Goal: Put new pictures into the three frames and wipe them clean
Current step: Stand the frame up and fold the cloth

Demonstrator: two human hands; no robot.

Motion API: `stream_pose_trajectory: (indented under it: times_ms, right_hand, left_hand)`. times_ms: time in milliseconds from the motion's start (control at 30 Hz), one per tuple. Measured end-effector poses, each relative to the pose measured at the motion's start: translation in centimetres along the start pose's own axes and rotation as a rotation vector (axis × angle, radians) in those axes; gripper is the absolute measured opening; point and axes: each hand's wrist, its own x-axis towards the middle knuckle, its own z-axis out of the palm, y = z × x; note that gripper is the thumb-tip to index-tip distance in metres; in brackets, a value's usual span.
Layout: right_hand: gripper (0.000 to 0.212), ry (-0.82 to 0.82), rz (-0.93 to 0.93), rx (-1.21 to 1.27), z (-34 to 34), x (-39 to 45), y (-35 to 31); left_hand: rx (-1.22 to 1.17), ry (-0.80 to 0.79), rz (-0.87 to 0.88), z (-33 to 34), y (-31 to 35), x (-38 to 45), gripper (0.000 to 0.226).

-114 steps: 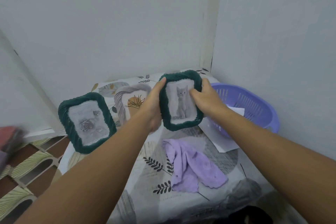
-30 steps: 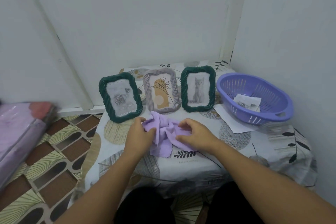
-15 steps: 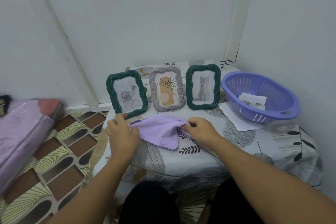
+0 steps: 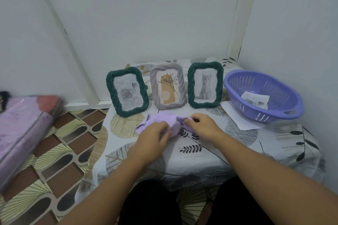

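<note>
Three picture frames stand upright in a row at the back of the small table. The left green frame holds a grey rose picture. A grey frame in the middle shows a plant drawing. The right green frame holds a cat picture. In front of them lies a lilac cloth, bunched on the tablecloth. My left hand grips its near left part and my right hand pinches its right end. Both hands rest low on the table.
A purple slotted basket with a loose picture inside stands at the right, against the wall. A white sheet lies partly under it. A wrapped pink-purple bundle lies on the patterned floor at left. Walls close the back and right.
The cat frame, held in both hands earlier, now stands on the table. Both hands took the cloth, stretched it out, and have now brought it together, bunched.
</note>
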Motion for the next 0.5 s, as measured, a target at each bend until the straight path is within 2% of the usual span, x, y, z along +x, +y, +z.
stream_pose_trajectory:
  times_ms: [67,133,267,367,433,500]
  right_hand:
    - [0.028,0.017,0.006,0.028,0.2,-0.2,-0.7]
    - [0.039,0.063,-0.069,0.011,0.8,-0.6,-1.7]
    - [0.050,0.109,-0.409,-0.103,1.6,-1.0,-3.8]
    - [0.055,-0.022,-0.547,-0.126,1.8,-1.2,-5.5]
    - [0.038,-0.070,-0.601,-0.182,2.0,-1.2,-6.1]
    - [0.014,-0.002,-0.597,-0.240,1.9,-0.9,-6.0]
  left_hand:
    - [-0.272,0.086,-0.151,-1.1,0.3,0.5,0.026]
    - [-0.456,0.159,-0.245,-2.7,0.4,1.3,0.024]
    - [-0.626,0.181,-0.275,-5.9,0.9,2.9,0.024]
    - [-0.669,0.183,-0.246,-7.4,1.5,3.9,0.021]
    - [-0.667,0.212,-0.227,-8.3,1.6,4.5,0.021]
    - [-0.664,0.255,-0.204,-9.2,1.6,5.0,0.018]
